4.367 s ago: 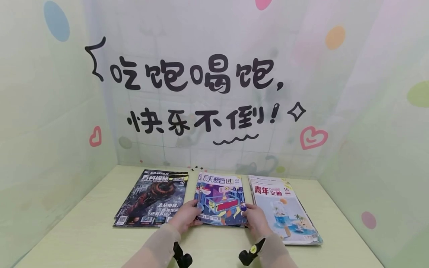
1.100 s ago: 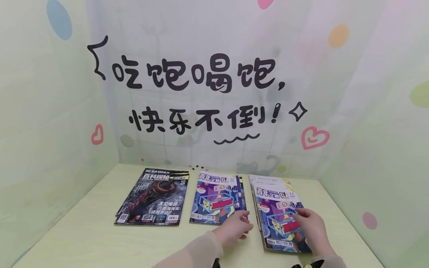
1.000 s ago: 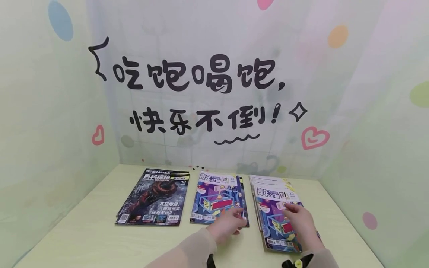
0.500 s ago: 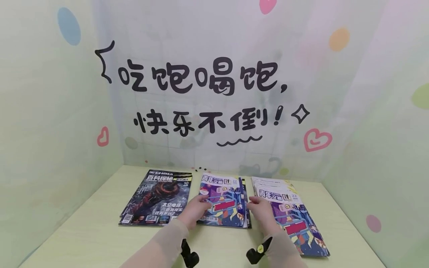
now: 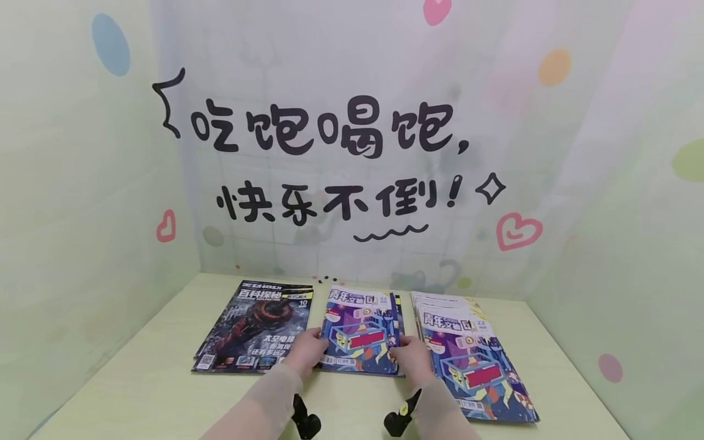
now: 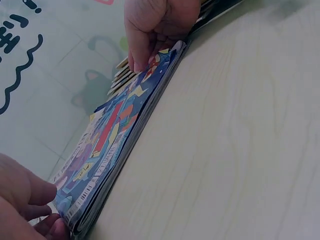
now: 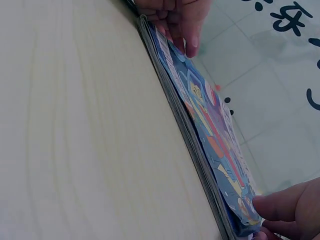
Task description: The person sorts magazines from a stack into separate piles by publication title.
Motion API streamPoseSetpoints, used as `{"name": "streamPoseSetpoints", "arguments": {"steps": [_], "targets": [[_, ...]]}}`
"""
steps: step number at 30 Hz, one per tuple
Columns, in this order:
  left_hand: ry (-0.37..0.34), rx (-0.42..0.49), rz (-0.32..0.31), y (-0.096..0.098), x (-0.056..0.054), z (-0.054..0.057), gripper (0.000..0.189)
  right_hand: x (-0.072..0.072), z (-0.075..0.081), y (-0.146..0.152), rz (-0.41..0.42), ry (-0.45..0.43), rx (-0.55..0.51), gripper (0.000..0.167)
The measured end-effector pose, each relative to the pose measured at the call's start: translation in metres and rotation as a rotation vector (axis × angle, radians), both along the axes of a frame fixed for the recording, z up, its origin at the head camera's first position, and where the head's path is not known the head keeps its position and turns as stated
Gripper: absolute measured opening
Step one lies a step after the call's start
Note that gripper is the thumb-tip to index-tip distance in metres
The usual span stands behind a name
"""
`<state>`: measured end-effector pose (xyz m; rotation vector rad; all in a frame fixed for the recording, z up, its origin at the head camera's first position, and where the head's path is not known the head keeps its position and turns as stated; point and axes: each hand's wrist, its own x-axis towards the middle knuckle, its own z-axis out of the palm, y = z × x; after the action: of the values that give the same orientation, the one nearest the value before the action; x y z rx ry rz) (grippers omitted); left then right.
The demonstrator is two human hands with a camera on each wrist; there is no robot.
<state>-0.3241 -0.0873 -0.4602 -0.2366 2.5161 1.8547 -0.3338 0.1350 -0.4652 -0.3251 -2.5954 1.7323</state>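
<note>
In the head view, a purple-covered magazine [image 5: 360,333] lies on top of the middle pile, with a darker magazine's edge showing behind it on the right. My left hand [image 5: 307,353] grips the pile's left side near the front corner. On the opposite side my right hand [image 5: 414,357] grips it, thumb over the cover's edge. The left wrist view shows the stacked magazines' front spines [image 6: 135,132] close over the table, left thumb [image 6: 42,192] at the cover's edge. From the right wrist view, the right thumb [image 7: 272,204] presses the cover's near corner and the fingers curl below.
A pile of dark magazines [image 5: 255,324] lies to the left. To the right, another purple-covered magazine [image 5: 473,360] lies askew on a pile of white-topped magazines [image 5: 442,299]. Printed cloth walls [image 5: 341,73] enclose the pale wooden table [image 5: 132,379] at the back and sides.
A purple magazine now covers the ice-pop cover on the right pile. My right hand has left that pile and moved left; both hands now hold the middle pile's sides.
</note>
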Motion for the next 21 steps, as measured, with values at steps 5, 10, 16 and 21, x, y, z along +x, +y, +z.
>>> {"name": "streamPoseSetpoints", "arguments": {"steps": [5, 10, 16, 21], "targets": [[0.026, -0.09, 0.006, -0.002, 0.001, -0.003, 0.049, -0.004, -0.006, -0.001, -0.042, -0.031, -0.037, 0.049], [0.044, -0.155, 0.009, -0.001, 0.001, -0.003, 0.041, -0.006, -0.009, -0.001, -0.047, -0.026, -0.05, 0.05], [0.07, -0.199, 0.025, -0.002, 0.003, -0.003, 0.039, -0.005, -0.011, -0.001, -0.043, -0.009, -0.036, 0.052], [0.085, -0.269, 0.019, -0.001, 0.0, -0.007, 0.037, -0.005, -0.014, 0.0, -0.04, -0.004, -0.021, 0.051]]}}
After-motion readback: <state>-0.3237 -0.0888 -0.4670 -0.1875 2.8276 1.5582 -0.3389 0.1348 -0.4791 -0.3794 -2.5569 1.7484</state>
